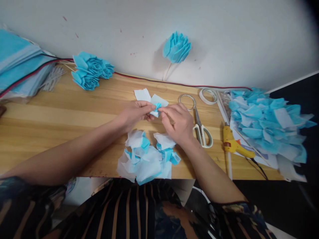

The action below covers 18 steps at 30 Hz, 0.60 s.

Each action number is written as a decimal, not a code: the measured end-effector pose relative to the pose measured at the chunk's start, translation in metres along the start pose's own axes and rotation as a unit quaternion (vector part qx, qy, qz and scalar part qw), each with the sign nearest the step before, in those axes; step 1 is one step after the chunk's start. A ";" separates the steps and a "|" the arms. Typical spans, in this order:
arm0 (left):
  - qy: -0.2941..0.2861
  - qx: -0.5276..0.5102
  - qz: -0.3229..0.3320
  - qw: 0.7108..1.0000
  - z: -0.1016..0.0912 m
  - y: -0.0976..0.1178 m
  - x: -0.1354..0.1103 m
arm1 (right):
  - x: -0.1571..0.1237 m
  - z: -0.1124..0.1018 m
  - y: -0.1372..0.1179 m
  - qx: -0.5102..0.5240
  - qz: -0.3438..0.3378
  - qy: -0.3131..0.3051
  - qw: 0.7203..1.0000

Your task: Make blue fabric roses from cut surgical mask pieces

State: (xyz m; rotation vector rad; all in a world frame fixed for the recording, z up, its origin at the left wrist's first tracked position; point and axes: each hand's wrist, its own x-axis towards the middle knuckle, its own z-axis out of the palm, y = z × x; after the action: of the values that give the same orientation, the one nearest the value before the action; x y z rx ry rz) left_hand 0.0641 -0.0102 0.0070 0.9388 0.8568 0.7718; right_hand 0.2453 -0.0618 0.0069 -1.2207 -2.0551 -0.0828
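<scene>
A small folded blue and white fabric petal (pixel 155 113) is pinched between both hands above the middle of the table. My left hand (pixel 139 113) grips it from the left with thumb and fingers closed. From the right, my right hand (pixel 178 121) pinches its edge with thumb and forefinger. Just behind the hands, white square pieces (pixel 142 95) lie flat on the wood. Nearer my body, a loose heap of crumpled blue and white petals (pixel 149 159) reaches the table's front edge. Scissors (pixel 199 127) with white handles lie beside my right hand.
Blue fabric roses (pixel 92 70) lie at the back left, and one stemmed blue flower (pixel 176 48) leans on the wall. Stacked blue sheets (pixel 22 63) fill the far left. On the right are a tape roll (pixel 202 97), a yellow glue gun (pixel 235 144) and a large petal pile (pixel 266 122).
</scene>
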 end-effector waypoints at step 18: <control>-0.016 0.017 0.052 0.998 -0.003 -0.004 0.003 | 0.000 -0.001 -0.001 0.054 0.026 -0.017 0.998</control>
State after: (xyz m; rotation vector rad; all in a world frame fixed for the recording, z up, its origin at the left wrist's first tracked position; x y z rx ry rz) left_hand 0.0636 -0.0082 0.0021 1.0289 0.7996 0.8311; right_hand 0.2445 -0.0630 0.0076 -1.2151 -2.0280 0.0739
